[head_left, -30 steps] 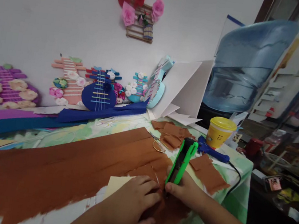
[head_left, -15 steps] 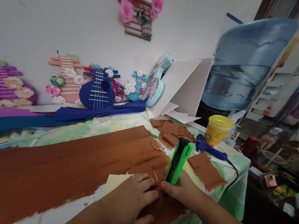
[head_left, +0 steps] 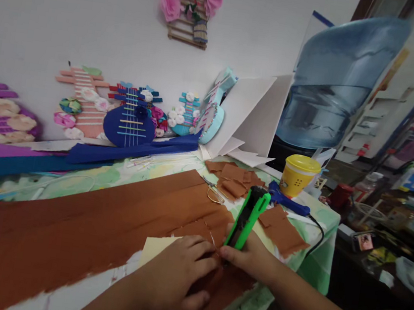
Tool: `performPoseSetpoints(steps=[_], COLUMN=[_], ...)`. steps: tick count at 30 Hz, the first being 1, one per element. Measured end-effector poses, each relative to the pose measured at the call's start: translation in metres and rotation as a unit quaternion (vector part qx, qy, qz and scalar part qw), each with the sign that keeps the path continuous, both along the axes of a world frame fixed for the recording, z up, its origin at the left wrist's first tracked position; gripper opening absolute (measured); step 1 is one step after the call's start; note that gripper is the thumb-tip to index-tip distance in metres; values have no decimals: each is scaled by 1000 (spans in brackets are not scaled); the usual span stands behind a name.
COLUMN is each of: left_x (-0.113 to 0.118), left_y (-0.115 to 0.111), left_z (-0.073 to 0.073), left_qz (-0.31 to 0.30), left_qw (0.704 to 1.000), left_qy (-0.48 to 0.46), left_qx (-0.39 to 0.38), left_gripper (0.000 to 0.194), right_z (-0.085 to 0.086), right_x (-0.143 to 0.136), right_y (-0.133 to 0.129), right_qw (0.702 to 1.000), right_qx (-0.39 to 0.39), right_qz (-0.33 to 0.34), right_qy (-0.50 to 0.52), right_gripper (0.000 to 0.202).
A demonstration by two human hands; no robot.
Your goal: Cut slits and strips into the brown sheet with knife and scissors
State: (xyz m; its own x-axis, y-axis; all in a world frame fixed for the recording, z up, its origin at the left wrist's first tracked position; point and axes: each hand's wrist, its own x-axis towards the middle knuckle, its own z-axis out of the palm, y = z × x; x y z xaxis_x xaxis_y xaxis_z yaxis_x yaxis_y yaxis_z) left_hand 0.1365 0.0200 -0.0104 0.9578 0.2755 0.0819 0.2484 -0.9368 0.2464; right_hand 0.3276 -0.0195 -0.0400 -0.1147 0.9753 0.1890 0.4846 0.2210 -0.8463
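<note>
A long sheet of brown crepe paper [head_left: 80,214] lies across the table. My left hand [head_left: 179,278] rests flat on its right end with the fingers apart, over a pale yellow sheet [head_left: 152,249]. My right hand [head_left: 249,254] is wrapped round a green and black cutter [head_left: 248,219], held upright and tilted slightly right. Its lower end meets the brown paper beside my left fingertips; the tip is hidden. Scissors with gold handles [head_left: 216,194] lie behind the hands, near small brown paper pieces [head_left: 235,179].
A blue glue gun [head_left: 288,201] with a black cord lies at the right, by a yellow-lidded tub [head_left: 299,175]. Behind stand a large water bottle [head_left: 326,84], white boards [head_left: 245,114] and paper instruments [head_left: 129,124]. The table's right edge [head_left: 333,238] is near.
The view has shifted slightly, so the background sits a little further left and higher. The cutter leans more to the right. My left hand stays on the paper.
</note>
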Motion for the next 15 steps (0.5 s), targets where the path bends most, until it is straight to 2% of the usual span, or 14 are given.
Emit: performPoseSetpoints(steps=[9,12,15], left_x=[1,1,1], left_y=[0,0,0], left_z=[1,0,0], left_qz=[0,-3,-3], left_qw=[1000,1000,1000], left_qy=[0,-4,-3], left_qx=[-3,-1,-4], left_gripper=[46,46,45], right_z=[1,2,5], right_x=[-2,-3,-4], right_y=[0,0,0], right_qw=[999,998,997], right_qx=[-14,8,20], right_qz=[-16,-21,15], right_qy=[-30,-51,-66], right_gripper=[36,34,32])
